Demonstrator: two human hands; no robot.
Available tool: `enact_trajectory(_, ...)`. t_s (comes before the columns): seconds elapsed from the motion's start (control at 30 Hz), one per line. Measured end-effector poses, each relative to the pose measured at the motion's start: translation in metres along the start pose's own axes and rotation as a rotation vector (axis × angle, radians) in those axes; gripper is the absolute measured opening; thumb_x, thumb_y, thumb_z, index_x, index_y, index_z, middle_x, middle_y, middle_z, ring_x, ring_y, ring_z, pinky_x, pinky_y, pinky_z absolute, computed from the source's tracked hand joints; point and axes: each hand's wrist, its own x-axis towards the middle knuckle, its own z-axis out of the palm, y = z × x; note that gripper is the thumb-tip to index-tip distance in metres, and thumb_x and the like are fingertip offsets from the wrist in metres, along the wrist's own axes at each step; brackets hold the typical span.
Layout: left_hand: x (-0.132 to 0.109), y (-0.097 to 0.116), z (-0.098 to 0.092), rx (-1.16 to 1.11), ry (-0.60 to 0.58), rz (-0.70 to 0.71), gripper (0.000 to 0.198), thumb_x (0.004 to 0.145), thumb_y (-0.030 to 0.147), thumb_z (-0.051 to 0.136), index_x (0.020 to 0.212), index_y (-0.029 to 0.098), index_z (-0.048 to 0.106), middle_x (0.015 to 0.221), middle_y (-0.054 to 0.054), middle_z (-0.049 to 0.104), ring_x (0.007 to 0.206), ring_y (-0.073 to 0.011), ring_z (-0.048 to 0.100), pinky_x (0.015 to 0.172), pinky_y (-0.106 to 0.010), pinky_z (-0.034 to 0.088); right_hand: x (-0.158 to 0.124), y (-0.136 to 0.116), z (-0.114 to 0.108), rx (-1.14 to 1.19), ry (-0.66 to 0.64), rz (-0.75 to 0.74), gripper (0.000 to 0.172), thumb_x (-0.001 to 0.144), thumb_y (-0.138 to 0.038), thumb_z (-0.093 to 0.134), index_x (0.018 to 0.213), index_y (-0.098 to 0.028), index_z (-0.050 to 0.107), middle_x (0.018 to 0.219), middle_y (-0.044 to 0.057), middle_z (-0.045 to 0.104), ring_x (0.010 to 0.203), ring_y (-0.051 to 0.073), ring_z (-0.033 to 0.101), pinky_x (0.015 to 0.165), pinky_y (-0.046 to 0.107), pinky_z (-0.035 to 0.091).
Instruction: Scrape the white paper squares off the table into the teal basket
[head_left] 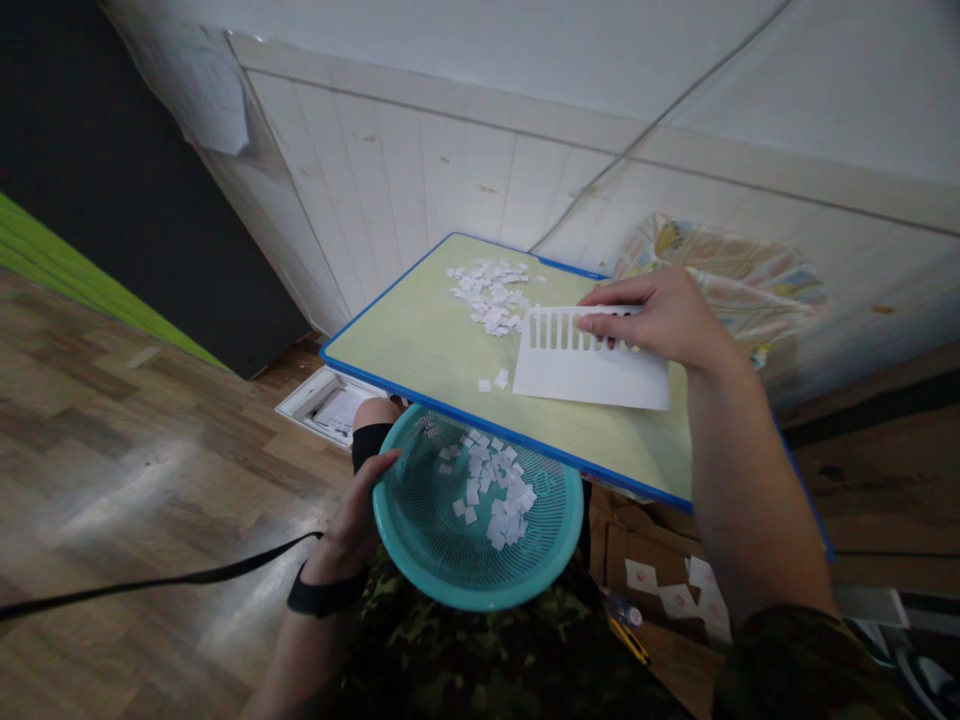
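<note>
My left hand grips the left rim of a teal mesh basket, which rests at my lap under the table's near edge. Small white paper squares lie inside it. In my right hand is a white plastic scraper with a row of slots, its handle side pinched between thumb and fingers. The scraper stands on the pale yellow tabletop with blue edging. Left of the scraper is a pile of white squares, and a few loose squares lie closer to the near edge.
A patterned bag sits behind my right arm against the white wall. On the floor at the left is an open white box. Larger papers with red marks and a yellow tool lie below the table at the right.
</note>
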Motion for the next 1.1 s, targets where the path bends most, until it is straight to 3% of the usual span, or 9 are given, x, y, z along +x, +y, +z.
enact_trajectory(0.2,-0.002,0.002,0.003,0.03,0.018,-0.03,0.02,0.086,0.026,0.069,0.074,0.016,0.081,0.068,-0.009,0.082,0.058,-0.0238,0.077,0.06,-0.029,0.064,-0.001,0.014,-0.017,-0.08,0.04,0.05,0.032,0.076,-0.049,0.083,0.09,-0.02,0.084,0.07,0.005,0.076,0.054,0.019,0.066,0.053,0.031,0.05)
enact_trajectory(0.4,0.001,0.0,-0.001,0.056,0.029,-0.011,0.018,0.085,0.027,0.071,0.079,0.015,0.083,0.071,-0.009,0.083,0.059,-0.0251,0.077,0.063,-0.033,0.066,0.0,0.018,-0.021,-0.151,0.132,0.03,0.033,0.076,-0.047,0.083,0.095,-0.02,0.084,0.076,0.007,0.078,0.062,0.022,0.069,0.059,0.034,0.052)
enact_trajectory(0.63,0.005,-0.002,-0.007,0.07,0.059,0.007,0.023,0.084,0.028,0.072,0.075,0.011,0.083,0.067,-0.011,0.082,0.055,-0.0245,0.075,0.058,-0.031,0.065,0.002,0.013,-0.009,-0.123,0.053,0.036,0.035,0.079,-0.053,0.079,0.095,-0.023,0.084,0.068,0.005,0.075,0.065,0.025,0.071,0.063,0.037,0.056)
enact_trajectory(0.83,0.005,-0.004,-0.007,0.068,0.012,0.035,0.019,0.081,0.032,0.076,0.077,0.015,0.084,0.07,-0.008,0.083,0.054,-0.0249,0.075,0.056,-0.031,0.065,0.002,0.021,-0.016,-0.145,0.115,0.035,0.034,0.079,-0.051,0.08,0.098,-0.023,0.084,0.077,0.006,0.078,0.07,0.027,0.072,0.067,0.04,0.059)
enact_trajectory(1.1,0.006,-0.003,-0.008,0.094,0.033,0.011,0.02,0.078,0.033,0.078,0.075,0.014,0.083,0.067,-0.008,0.082,0.055,-0.0277,0.076,0.06,-0.034,0.066,0.002,0.019,-0.015,-0.109,0.02,0.065,0.029,0.078,-0.048,0.08,0.095,-0.024,0.084,0.077,0.005,0.079,0.068,0.027,0.073,0.066,0.04,0.059)
